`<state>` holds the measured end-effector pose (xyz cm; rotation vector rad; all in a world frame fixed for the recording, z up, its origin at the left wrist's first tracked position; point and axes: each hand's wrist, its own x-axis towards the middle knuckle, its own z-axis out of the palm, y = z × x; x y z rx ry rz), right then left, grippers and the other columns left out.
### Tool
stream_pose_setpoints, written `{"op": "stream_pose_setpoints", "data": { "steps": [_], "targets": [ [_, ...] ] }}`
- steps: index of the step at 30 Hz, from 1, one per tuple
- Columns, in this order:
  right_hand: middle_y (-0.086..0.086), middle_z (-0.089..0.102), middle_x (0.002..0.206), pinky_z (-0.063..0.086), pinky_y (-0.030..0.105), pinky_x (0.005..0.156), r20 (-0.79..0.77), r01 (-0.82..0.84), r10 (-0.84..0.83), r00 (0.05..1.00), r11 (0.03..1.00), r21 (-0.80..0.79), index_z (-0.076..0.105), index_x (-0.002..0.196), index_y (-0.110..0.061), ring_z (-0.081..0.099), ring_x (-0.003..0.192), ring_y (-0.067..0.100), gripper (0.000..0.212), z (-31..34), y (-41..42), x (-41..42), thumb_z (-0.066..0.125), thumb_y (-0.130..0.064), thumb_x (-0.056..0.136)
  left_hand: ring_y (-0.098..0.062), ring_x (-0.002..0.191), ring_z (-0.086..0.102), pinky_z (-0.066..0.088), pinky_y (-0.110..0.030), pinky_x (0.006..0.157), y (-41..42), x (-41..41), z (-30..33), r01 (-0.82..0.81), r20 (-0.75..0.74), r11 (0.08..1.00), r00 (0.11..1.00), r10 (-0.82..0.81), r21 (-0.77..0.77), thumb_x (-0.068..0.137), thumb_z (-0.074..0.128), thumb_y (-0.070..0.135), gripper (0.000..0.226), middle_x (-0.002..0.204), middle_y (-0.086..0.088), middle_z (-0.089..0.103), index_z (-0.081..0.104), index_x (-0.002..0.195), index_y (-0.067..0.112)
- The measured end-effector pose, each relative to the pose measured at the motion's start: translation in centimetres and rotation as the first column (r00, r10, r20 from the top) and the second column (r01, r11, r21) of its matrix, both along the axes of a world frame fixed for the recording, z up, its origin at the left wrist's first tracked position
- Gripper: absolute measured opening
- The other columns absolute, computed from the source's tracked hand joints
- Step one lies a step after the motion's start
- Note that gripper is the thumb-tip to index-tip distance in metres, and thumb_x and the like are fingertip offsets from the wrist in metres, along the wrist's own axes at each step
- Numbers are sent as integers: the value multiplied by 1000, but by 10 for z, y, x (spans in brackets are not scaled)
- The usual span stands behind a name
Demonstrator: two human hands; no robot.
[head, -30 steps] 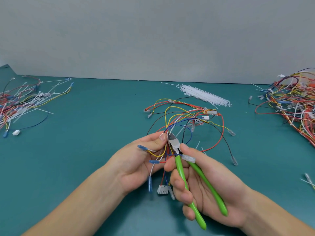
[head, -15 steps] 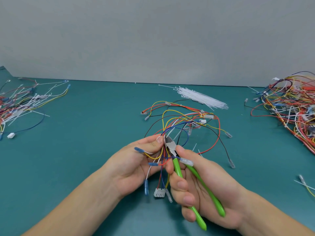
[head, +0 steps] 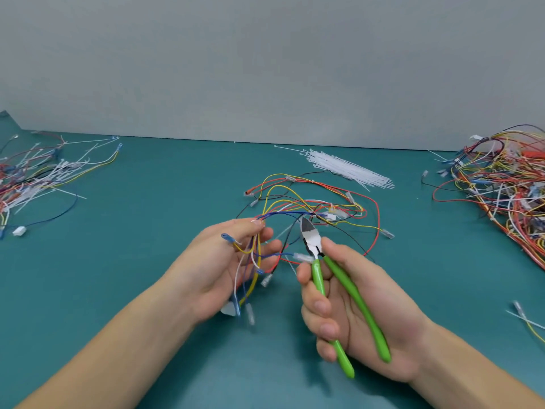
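A loose wire harness [head: 309, 202] of red, yellow, blue, black and white wires lies on the teal table in the middle. My left hand [head: 224, 267] holds one end of it, thumb and fingertips pinching the wires, with blue and clear terminals dangling below the palm. My right hand [head: 348, 314] grips green-handled side cutters [head: 330, 278], jaws pointing up and away, just right of the held wires and apart from them. A clear terminal on a blue wire lies against my right forefinger.
A bundle of white cable ties [head: 348, 169] lies behind the harness. A heap of tied wires and tie offcuts [head: 38, 175] sits at the far left. A large tangle of harnesses [head: 501, 190] fills the right. A grey wall bounds the table's far edge.
My hands have moved apart: the cutters pulled right, away from the wires they were at. The left hand shifted left and the held wire ends have spread and swing loose.
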<state>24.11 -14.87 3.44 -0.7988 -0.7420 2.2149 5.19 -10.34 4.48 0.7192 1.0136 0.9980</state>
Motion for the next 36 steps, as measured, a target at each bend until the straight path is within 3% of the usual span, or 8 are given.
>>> {"op": "stream_pose_setpoints", "data": {
  "steps": [7,12,16,18,21,24,29,36],
  "targets": [
    [7,51,66,52,35,49,46,91,-97,994,990,111,69,94,-11,51,49,21,47,8,-1,10,50,-54,99,-17,70,68,52,-25,56,21,-31,2,-14,-47,985,999,23,171,91,69,17,12,89,-5,75,68,102,12],
    [13,56,70,55,45,54,373,176,-336,865,899,401,72,87,-12,53,57,27,47,18,-1,16,55,-56,90,-15,55,51,47,-25,53,24,-42,11,139,-183,972,978,-104,190,80,80,39,17,74,-1,60,79,81,22],
    [5,60,71,51,43,63,607,83,-536,586,785,614,73,89,-25,57,62,21,38,37,6,37,54,-59,84,-15,54,33,36,-28,54,27,-48,5,254,-567,910,823,-27,326,82,76,53,45,65,1,42,78,95,10],
    [-1,61,68,45,34,60,760,-99,-583,288,771,629,68,93,-33,56,59,12,32,41,13,56,56,-61,84,-15,57,32,32,-32,60,27,-51,3,293,-676,879,736,44,376,85,73,59,41,65,1,41,79,93,20],
    [-7,62,78,46,32,62,831,-297,-525,-187,836,461,62,96,-33,60,73,17,18,36,23,87,55,-48,91,-15,57,38,35,-34,63,27,-53,5,273,-665,845,737,124,460,85,68,57,35,65,-2,46,78,93,25],
    [-2,51,98,49,42,92,830,-339,-324,-454,924,175,51,111,-32,51,98,28,23,27,31,107,51,-47,94,-15,54,56,44,-27,58,29,-57,10,267,-680,757,669,300,597,94,71,42,12,70,-4,64,77,90,32],
    [2,44,105,46,44,101,852,-284,-209,-479,956,75,43,117,-31,41,103,27,31,19,37,120,51,-48,93,-23,58,53,44,-25,52,29,-59,22,262,-576,588,688,442,765,97,69,32,11,76,4,71,74,90,38],
    [9,50,131,41,46,106,850,-238,-137,-509,971,14,42,130,-22,47,122,32,47,18,39,132,50,-51,93,-11,53,52,44,-26,50,33,-68,46,92,-398,504,740,543,859,96,64,36,14,75,8,71,75,89,40]
  ]
}}
